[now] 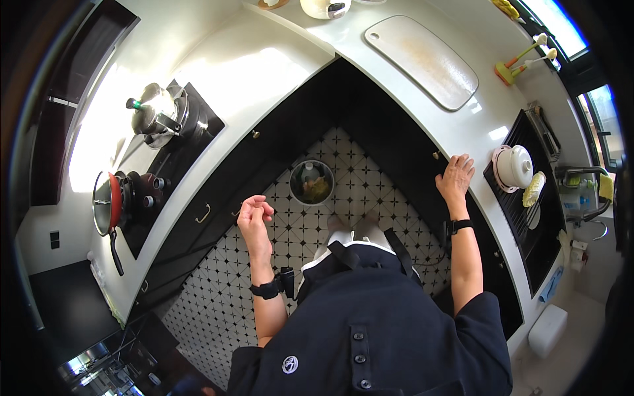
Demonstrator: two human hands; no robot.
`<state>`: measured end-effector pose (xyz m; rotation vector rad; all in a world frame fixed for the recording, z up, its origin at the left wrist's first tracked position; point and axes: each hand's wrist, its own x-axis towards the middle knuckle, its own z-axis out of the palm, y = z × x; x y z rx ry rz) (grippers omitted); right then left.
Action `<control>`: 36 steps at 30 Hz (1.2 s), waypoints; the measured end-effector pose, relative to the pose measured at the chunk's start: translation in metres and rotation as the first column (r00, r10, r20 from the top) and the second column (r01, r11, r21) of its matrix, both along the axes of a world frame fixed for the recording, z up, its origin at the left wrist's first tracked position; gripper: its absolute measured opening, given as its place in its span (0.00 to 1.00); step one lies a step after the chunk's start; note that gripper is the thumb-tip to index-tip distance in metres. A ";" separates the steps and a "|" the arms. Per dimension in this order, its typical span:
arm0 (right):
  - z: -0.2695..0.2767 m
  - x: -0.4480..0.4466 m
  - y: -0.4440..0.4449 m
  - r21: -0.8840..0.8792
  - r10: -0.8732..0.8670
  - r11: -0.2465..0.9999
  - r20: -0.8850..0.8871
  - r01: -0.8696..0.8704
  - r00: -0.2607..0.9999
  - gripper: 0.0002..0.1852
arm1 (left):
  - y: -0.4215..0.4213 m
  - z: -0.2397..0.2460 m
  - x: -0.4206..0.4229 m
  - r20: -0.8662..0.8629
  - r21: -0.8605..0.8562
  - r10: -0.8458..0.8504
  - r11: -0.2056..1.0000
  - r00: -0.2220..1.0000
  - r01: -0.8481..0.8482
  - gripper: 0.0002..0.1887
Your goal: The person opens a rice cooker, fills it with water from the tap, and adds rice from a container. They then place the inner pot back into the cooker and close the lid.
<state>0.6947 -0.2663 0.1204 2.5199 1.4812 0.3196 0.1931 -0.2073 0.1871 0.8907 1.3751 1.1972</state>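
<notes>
My left hand hangs in the air over the tiled floor, near the dark cabinet fronts on the left. Its fingers are loosely curled and nothing shows in them. At the edge of the white countertop, my right hand is palm down with its fingers slightly spread; it appears to touch the edge. A white lidded pot stands to the right of that hand on a black slatted rack. Beside the pot are a pale leafy vegetable and a knife.
A white cutting board lies on the far counter. On the left, a metal kettle and a red frying pan sit on the stove. A waste bin stands before my feet. The faucet is at the right.
</notes>
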 end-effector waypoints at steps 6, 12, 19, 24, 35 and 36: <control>0.000 -0.003 0.003 -0.035 -0.022 0.999 0.034 0.024 0.999 0.45 | -0.008 0.000 -0.020 0.024 0.017 0.011 1.000 1.000 -0.011 0.10; 0.002 -0.005 0.006 -0.084 -0.039 0.996 0.041 0.042 0.998 0.46 | -0.016 0.001 -0.031 0.055 0.032 0.031 0.999 0.998 -0.033 0.08; -0.001 -0.004 0.009 -0.130 -0.061 0.989 0.114 0.076 0.992 0.49 | -0.028 0.002 -0.036 0.058 0.064 0.031 0.997 0.998 -0.035 0.07; -0.007 0.000 0.011 -0.164 -0.099 0.979 0.133 0.120 0.986 0.49 | -0.033 0.006 -0.037 -0.002 0.057 0.064 0.996 0.998 -0.064 0.08; -0.011 0.007 0.006 -0.110 -0.086 0.989 0.085 0.095 0.993 0.45 | -0.010 0.009 -0.019 0.038 0.068 -0.090 0.994 0.995 0.087 0.07; -0.011 0.008 0.008 -0.138 -0.112 0.983 0.067 0.120 0.991 0.47 | -0.009 0.009 -0.017 0.028 0.055 -0.105 0.993 0.994 0.103 0.07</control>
